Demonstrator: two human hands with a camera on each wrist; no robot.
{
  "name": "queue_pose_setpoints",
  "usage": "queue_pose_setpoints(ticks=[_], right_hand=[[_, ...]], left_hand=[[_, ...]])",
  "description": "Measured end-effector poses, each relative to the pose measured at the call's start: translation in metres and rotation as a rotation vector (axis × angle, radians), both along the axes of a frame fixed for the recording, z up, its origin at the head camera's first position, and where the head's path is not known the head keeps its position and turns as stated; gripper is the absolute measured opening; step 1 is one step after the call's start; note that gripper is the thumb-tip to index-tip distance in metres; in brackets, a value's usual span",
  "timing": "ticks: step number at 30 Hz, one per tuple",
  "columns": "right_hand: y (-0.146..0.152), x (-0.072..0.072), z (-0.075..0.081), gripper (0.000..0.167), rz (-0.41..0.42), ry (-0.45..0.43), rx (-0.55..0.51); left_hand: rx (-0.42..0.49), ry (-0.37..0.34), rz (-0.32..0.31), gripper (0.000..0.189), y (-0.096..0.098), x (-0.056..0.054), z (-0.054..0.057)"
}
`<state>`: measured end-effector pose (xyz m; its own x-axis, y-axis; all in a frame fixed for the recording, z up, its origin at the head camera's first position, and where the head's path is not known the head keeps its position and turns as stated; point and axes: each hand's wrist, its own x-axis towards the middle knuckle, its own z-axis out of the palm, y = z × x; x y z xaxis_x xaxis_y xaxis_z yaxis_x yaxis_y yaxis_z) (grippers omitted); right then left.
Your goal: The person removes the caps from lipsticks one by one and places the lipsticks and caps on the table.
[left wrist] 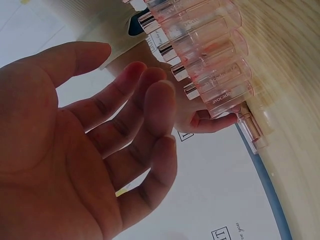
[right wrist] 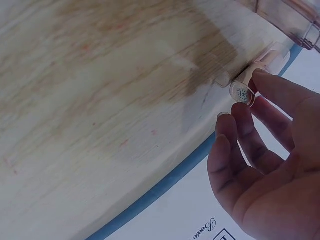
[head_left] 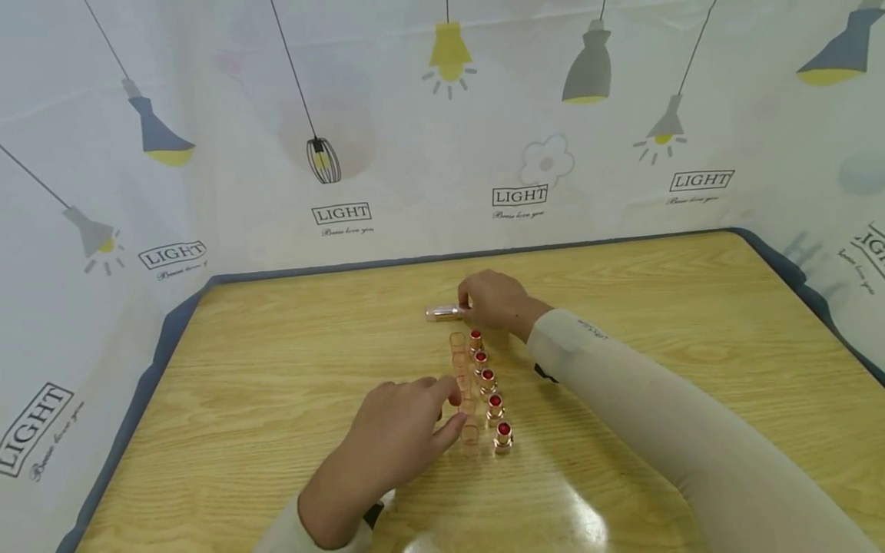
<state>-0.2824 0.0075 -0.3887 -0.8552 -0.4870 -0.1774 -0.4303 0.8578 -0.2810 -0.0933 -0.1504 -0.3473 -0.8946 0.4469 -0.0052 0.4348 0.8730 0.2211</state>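
At the far end of a row of cosmetics, my right hand (head_left: 494, 298) pinches one end of a lipstick tube (head_left: 442, 312) lying on its side. Its round base with a small printed label (right wrist: 242, 95) faces the fingers in the right wrist view. Several uncapped lipsticks (head_left: 487, 379) with dark red tops stand in a line nearer me. Left of them runs a parallel line of clear pinkish caps (head_left: 470, 435). My left hand (head_left: 401, 426) hovers beside these caps with loosely bent fingers and holds nothing. The left wrist view shows "avocado" lettering on the clear plastic (left wrist: 220, 95).
The wood-grain table (head_left: 276, 353) has a dark blue edge band (head_left: 332, 266) along its back. White cloth (head_left: 415, 177) printed with lamps and the word LIGHT rises behind and at both sides. Light glares off the table near its front.
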Motion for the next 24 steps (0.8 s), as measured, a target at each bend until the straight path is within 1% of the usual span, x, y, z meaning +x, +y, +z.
queue_pose_setpoints(ticks=[6,12,18,21,24], right_hand=[[0.005,0.004,0.003,0.016,-0.022,-0.001,-0.03],[0.019,0.01,0.004,0.017,-0.04,0.008,-0.104],[0.031,0.017,0.014,0.02,-0.055,0.021,-0.142],[0.036,0.024,0.022,0.022,-0.06,0.032,-0.168],[0.041,0.033,0.031,0.023,-0.05,0.061,-0.205]], left_hand=[[0.012,0.012,0.007,0.019,-0.002,0.0,0.001],[0.006,0.006,0.008,0.019,-0.002,-0.002,0.001],[0.026,0.013,0.022,0.02,0.0,-0.001,0.0],[0.044,0.052,0.046,0.02,0.0,-0.002,0.0],[0.067,0.124,0.092,0.019,0.0,-0.004,-0.001]])
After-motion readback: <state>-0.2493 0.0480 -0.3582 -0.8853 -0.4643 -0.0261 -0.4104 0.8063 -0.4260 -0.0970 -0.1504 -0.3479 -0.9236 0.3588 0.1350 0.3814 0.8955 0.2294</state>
